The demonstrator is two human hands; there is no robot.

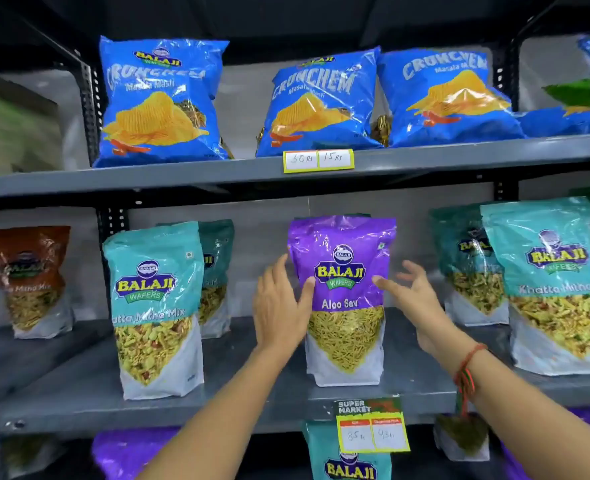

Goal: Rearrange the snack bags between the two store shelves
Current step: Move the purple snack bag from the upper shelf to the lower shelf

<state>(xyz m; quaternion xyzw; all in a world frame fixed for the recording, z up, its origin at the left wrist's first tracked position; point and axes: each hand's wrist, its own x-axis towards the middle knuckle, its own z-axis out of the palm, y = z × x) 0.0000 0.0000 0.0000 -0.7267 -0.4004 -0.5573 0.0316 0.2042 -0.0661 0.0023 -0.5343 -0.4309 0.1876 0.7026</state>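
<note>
A purple Aloo Sev bag (342,296) stands upright on the grey middle shelf (252,386), near its centre. My left hand (279,306) lies flat against the bag's left edge, thumb resting on its front. My right hand (415,299) hovers at the bag's right side with fingers spread, one fingertip touching the front. Neither hand is closed around it. Teal Khatta Mitha Mix bags stand to the left (155,306) and right (546,282) on the same shelf. Three blue Crunchem chip bags (158,102) (318,105) (449,95) lean on the upper shelf (182,174).
More teal bags (217,271) (466,265) stand behind the front ones, and a brown bag (30,278) sits far left. Price tags (318,160) (373,427) hang on the shelf edges. Below are a teal bag (338,469) and a purple bag (127,452). Gaps flank the Aloo Sev bag.
</note>
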